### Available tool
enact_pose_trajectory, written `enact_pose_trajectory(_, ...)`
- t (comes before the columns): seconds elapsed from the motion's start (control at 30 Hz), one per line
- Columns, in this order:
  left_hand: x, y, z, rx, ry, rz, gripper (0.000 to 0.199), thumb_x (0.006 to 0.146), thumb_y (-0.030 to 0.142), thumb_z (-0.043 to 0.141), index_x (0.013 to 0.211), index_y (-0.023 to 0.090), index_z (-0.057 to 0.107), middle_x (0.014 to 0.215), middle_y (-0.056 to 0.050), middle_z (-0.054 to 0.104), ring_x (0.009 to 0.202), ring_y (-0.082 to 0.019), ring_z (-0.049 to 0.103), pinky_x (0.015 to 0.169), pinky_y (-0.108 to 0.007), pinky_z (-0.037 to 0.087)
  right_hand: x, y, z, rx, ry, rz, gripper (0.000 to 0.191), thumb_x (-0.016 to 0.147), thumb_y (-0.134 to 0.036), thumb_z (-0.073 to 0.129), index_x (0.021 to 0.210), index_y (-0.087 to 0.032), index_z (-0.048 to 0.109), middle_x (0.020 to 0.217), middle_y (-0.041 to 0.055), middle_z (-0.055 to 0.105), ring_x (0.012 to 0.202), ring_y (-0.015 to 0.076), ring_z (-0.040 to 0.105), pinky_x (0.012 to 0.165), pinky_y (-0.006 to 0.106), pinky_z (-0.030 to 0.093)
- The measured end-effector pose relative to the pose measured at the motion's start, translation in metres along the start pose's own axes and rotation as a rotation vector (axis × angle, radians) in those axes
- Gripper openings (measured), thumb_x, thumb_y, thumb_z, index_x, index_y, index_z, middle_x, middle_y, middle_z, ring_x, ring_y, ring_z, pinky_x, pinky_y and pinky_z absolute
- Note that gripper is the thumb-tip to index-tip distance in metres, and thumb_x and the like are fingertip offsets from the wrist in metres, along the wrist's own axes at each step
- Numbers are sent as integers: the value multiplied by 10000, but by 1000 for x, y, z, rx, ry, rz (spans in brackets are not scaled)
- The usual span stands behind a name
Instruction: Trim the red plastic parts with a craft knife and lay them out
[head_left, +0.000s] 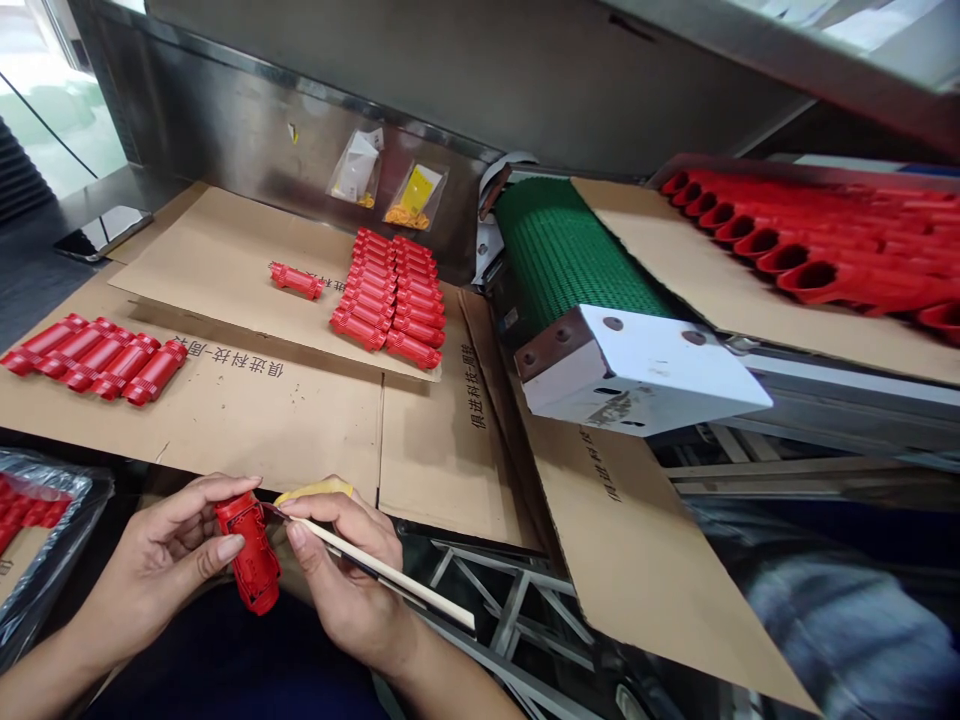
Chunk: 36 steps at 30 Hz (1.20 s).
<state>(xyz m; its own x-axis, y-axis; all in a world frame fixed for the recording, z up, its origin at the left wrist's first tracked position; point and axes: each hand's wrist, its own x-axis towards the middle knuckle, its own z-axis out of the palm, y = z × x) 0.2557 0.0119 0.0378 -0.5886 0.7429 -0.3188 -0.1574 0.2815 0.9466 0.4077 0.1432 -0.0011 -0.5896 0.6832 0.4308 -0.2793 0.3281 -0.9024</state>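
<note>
My left hand (176, 555) grips a red ribbed plastic tube (255, 560) between thumb and fingers, its upper end tilted toward me and showing cutouts. In my right hand (349, 570) is a slim tool with a long pale handle (405, 575), held like a pen. Its thin dark tip meets or nearly meets the tube's upper right edge; whether it is a blade or a brush I cannot tell. A yellow cover (315, 490) sits on a finger of that hand. Beyond my hands, several similar red tubes (97, 355) lie in a row on the cardboard (300, 420).
A raised cardboard sheet (225, 250) holds stacked red tubes (390, 300) and one single tube (296, 280). To the right, a green conveyor belt (577, 250) ends in a white metal bracket (645, 370); more red parts (840, 240) lie beyond. A phone (105, 232) rests far left.
</note>
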Motion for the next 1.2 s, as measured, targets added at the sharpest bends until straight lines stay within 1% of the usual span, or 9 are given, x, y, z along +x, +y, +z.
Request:
enact_pose_trajectory(0.2,10,-6,-16,207,-126,171,360,830,336,882,1185,386,853,1181,-62,823,1033,-242,791,875,-239,624,3,-1,-1,-41,-15,-3,146,964,-135,667,1055,-182,772,953,75,813,859,169,750,798,264,595)
enact_pose_trajectory(0.27,8,-7,-13,201,-76,179,342,815,351,892,1156,365,866,1150,-67,824,1007,-240,788,870,-240,623,3,-2,-2,-49,-32,6,144,964,-136,663,1047,-180,772,948,75,814,861,171,754,800,268,593)
enact_pose_trajectory(0.43,1,-5,0,52,62,95,317,787,416,913,1096,355,876,1088,-41,837,958,-209,782,836,-195,606,0,-1,-4,-36,-64,81,121,969,-159,666,1009,-185,777,929,62,814,835,164,762,786,264,588)
enact_pose_trajectory(0.57,3,-2,-4,29,154,140,337,798,407,910,1130,373,859,1082,-12,850,926,-174,777,821,-150,584,0,0,-10,-28,-40,83,129,959,-132,670,992,-199,776,925,50,818,849,164,777,788,260,593)
enact_pose_trajectory(0.67,6,0,-6,66,84,132,341,796,404,909,1131,367,866,1140,-32,846,986,-205,788,858,-180,599,3,-1,-13,-24,16,10,172,962,-102,673,1048,-217,768,975,43,826,875,159,781,817,265,598)
enact_pose_trajectory(0.87,4,-3,-3,122,75,185,328,792,399,908,1118,397,873,1132,-30,815,982,-217,789,854,-210,621,3,-1,-5,47,-59,-94,239,961,-86,696,1161,-200,760,1071,87,828,952,181,778,856,276,618)
enact_pose_trajectory(0.97,2,-5,-4,152,17,205,345,817,356,891,1158,395,862,1149,-43,808,991,-222,793,834,-213,631,0,1,-1,31,-58,-91,245,972,-90,691,1180,-203,754,1084,81,824,963,173,772,872,267,618)
enact_pose_trajectory(1.1,2,-7,-4,128,77,207,323,836,361,874,1158,386,860,1174,-34,794,1004,-206,787,854,-199,626,0,0,0,9,-66,-69,215,984,-114,686,1172,-206,736,1074,72,815,974,172,771,893,269,620)
enact_pose_trajectory(1.2,5,-11,-5,162,38,309,353,844,298,866,1185,387,848,1156,-35,800,978,-204,798,827,-207,643,1,0,2,-42,-95,-83,212,998,-144,666,1202,-194,697,1068,90,789,991,201,751,891,321,631)
